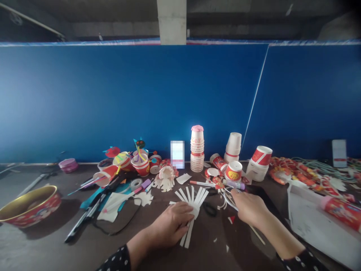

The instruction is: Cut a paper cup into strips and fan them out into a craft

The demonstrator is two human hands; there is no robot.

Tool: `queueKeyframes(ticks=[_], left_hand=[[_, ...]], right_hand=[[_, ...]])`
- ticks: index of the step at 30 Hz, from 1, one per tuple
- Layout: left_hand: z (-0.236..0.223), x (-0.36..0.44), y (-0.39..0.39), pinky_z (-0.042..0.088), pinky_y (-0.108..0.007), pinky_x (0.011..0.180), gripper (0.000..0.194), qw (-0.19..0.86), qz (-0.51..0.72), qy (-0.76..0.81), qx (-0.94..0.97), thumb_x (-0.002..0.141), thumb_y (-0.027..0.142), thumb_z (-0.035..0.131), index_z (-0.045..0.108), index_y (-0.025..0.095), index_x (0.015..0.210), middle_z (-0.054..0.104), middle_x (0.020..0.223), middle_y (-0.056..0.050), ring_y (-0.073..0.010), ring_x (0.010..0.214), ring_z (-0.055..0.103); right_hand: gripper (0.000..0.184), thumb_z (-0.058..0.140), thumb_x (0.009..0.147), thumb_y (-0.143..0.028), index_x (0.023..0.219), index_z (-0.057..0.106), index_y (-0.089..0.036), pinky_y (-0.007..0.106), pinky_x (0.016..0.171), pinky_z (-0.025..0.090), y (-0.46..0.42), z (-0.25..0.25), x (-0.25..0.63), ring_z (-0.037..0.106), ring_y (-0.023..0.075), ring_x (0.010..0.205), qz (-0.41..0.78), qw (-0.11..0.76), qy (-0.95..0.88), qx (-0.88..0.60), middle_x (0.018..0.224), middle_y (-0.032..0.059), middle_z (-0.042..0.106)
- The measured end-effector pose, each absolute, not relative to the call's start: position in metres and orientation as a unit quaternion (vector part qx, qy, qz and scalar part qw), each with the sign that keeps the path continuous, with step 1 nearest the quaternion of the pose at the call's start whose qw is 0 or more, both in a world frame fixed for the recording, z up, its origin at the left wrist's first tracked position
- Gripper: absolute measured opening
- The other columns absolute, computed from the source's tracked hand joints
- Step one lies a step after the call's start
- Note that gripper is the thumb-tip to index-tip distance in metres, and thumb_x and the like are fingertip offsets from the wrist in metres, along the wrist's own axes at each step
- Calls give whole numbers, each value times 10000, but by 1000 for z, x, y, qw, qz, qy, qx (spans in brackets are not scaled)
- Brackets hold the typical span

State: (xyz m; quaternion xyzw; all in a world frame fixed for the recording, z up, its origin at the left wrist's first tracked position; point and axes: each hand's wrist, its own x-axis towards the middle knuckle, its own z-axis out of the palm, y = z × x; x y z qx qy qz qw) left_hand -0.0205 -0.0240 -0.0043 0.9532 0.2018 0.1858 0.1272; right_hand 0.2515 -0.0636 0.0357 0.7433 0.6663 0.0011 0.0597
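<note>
My left hand lies over a white paper cup cut into strips, its fingers curled and pressing on the base. The strips fan out flat on the dark table, away from me and towards me. On the right, my right hand has its fingers drawn together beside curved white strips. What is between those fingertips is hidden. Just beyond them lies a purple-capped glue stick. Black-handled scissors rest between my hands.
A tall stack of paper cups stands at the back, with a phone beside it. Decorated cups crowd the left, near a gold-lined bowl. On the right are red-and-white cups and a white sheet.
</note>
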Motion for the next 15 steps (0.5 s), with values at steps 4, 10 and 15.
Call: queueKeyframes(ticks=[4,10,15], left_hand=[[-9,-20,-22,351,-401,983,380,122,190,223,949,773,224,508,517,210,1152,526,1226,-85,-221,1177,412],[1,-21,-24,384,-361,926,226,179,237,144,944,758,261,538,582,179,964,592,1051,-99,-204,1058,485],[8,-28,-27,420,-307,872,566,250,185,143,940,582,469,700,499,187,1029,531,1122,-99,-205,1008,505]], right_hand=[[309,523,688,-60,983,536,-153,315,656,415,-63,34,254,621,270,874,3,59,663,747,900,143,648],[293,488,705,-43,979,527,-142,319,645,414,-61,32,252,630,271,842,7,58,657,752,875,147,653],[341,496,684,-37,1011,501,-136,301,625,396,-60,36,254,629,269,828,11,54,651,757,866,143,651]])
